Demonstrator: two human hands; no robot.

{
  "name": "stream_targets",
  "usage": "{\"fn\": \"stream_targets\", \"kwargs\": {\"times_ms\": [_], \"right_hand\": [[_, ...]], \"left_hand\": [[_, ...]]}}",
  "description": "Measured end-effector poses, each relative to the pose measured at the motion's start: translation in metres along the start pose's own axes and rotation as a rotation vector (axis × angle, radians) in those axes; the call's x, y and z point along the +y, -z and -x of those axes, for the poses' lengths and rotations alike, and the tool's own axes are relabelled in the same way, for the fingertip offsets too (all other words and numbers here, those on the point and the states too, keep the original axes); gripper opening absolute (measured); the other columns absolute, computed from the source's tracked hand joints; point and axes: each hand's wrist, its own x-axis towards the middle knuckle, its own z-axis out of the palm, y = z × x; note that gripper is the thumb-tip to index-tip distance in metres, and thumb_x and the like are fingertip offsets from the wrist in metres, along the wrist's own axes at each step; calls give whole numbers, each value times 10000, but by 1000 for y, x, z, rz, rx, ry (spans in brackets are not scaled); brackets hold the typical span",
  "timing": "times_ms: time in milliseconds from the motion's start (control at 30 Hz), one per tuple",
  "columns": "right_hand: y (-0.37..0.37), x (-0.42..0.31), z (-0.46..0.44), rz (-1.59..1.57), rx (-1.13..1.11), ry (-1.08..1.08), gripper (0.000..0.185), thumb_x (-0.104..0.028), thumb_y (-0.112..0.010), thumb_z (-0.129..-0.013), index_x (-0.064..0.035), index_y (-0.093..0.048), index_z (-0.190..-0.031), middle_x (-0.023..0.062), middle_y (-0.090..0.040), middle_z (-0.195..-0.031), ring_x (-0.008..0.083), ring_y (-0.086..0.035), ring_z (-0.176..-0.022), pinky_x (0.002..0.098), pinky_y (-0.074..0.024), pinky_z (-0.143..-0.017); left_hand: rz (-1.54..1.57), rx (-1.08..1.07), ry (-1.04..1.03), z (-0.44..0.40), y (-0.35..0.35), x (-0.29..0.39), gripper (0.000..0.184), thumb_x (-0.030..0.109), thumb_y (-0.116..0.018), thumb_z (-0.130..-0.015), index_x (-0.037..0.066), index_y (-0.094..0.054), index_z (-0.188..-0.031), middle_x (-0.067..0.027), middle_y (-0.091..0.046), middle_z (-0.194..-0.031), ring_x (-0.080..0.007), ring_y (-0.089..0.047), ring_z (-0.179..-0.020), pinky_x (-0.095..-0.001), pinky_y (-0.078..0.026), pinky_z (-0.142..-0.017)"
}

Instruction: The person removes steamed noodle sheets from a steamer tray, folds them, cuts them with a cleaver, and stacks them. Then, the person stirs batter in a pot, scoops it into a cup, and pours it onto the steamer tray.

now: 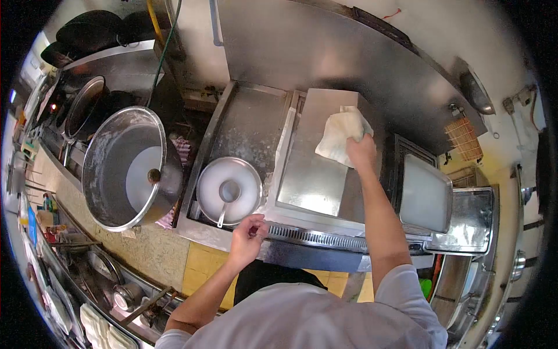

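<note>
My right hand [361, 150] is closed on a pale, folded cloth [337, 137], which lies against the metal lid [317, 180] of the steel counter unit. Near the unit's front edge is my left hand [249, 235], its fingers curled; whether anything is in them is too small to tell. Just behind and left of it sits a round metal bowl [244, 180] of white liquid or batter, with a small ladle [230, 191] resting in it.
A large metal pot [104, 180] with white contents stands at the left. Right of the lid are a white-filled tray [426, 195] and an empty metal tray [468, 224]. A wire basket [463, 139] hangs on the back wall. Dark woks [90, 30] sit at the upper left.
</note>
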Motion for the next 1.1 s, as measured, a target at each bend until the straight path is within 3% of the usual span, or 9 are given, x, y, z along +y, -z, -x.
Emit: {"fn": "stream_targets", "kwargs": {"times_ms": [333, 533, 633, 733, 833, 900, 967, 1033, 1100], "right_hand": [[-29, 8, 4, 19, 4, 94, 507, -305, -695, -835, 84, -620, -1152, 333, -687, -1112, 502, -665, -1064, 537, -515, -972], [-22, -8, 0, 131, -169, 8, 522, -329, -693, -844, 45, -606, -1199, 339, -670, -1166, 490, -654, -1107, 544, -501, -985], [-43, 11, -12, 77, -124, 55, 521, -305, -726, -831, 47, -605, -1197, 319, -678, -1181, 457, -673, -1099, 513, -512, -973], [-21, 23, -2, -448, -307, 56, 526, -274, -768, -823, 36, -593, -1211, 247, -690, -1127, 381, -684, -1031, 451, -524, -925], [-8, 32, 34, -191, 98, 300, 496, -222, -781, -837, 17, -582, -1223, 148, -660, -1053, 287, -652, -947, 392, -523, -863], [13, 34, 81, -302, 65, 392, 466, -148, -769, -856, -1, -564, -1248, 101, -618, -1027, 242, -622, -914, 355, -523, -834], [20, 45, 138, -467, -206, 377, 418, -87, -736, -874, -8, -561, -1245, 109, -626, -1080, 236, -633, -938, 380, -535, -832], [14, 65, 193, -755, -476, 378, 411, -55, -739, -878, -13, -555, -1243, 90, -633, -1044, 184, -625, -902, 326, -536, -798], [25, 76, 244, -746, -712, 416, 428, -34, -742, -877, -9, -548, -1258, 84, -644, -1041, 163, -631, -891, 304, -539, -762]], "left_hand": [[-42, -35, 2, -23, 4, 1, 335, -31, -590, -985, -29, -540, -1317, -79, -677, -981, -136, -644, -826, -275, -542, -695], [-25, -78, -46, -33, -1, 2, 343, -23, -611, -976, -22, -541, -1312, -68, -680, -975, -123, -634, -847, -268, -532, -699], [-66, -56, -72, -33, -11, 17, 339, -12, -636, -970, -16, -555, -1299, -57, -688, -971, -111, -632, -846, -262, -525, -709], [-123, -26, -166, -24, -16, 26, 326, -2, -661, -962, -13, -576, -1276, -51, -696, -969, -105, -635, -845, -260, -525, -733], [-63, 10, -108, -6, -21, 34, 312, 7, -675, -958, -10, -593, -1258, -53, -703, -973, -103, -643, -841, -267, -529, -751], [-81, 43, -109, 9, -26, 25, 312, 13, -675, -958, -7, -594, -1259, -56, -706, -971, -108, -648, -844, -273, -532, -757], [-89, 87, -103, 29, -34, 19, 311, 18, -676, -959, -5, -595, -1259, -61, -707, -971, -113, -653, -844, -277, -534, -759], [-87, 149, -93, 53, -45, 15, 311, 23, -675, -961, -3, -596, -1261, -67, -708, -970, -119, -656, -842, -278, -535, -757], [-72, 230, -84, 79, -62, 1, 319, 65, -693, -956, -5, -619, -1258, -74, -714, -951, -124, -655, -822, -286, -545, -746]]}}
